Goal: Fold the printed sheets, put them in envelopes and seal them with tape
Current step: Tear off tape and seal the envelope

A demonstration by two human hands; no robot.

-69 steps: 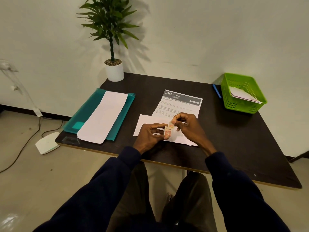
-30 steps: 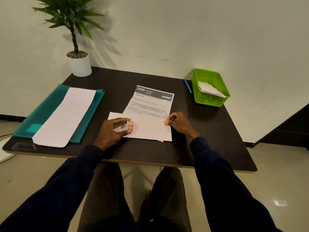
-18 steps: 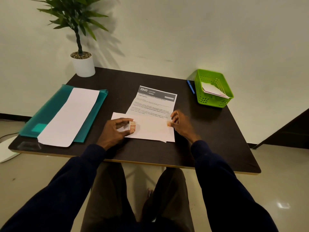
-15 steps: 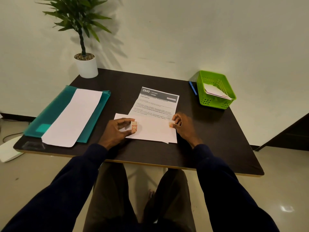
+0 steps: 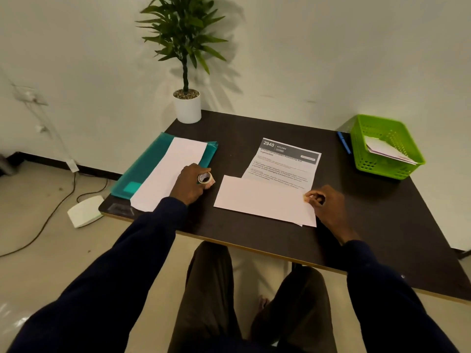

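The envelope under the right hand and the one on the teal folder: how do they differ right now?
The envelope by the right hand lies crosswise near the table's front edge, overlapping the printed sheet; the envelope on the teal folder runs lengthwise away from the person. The right hand's fingers pinch the first one's right end; the left hand, holding the tape roll, rests on the second. Both are plain white.

White envelope (image 5: 262, 200) flat over printed sheet (image 5: 285, 164).
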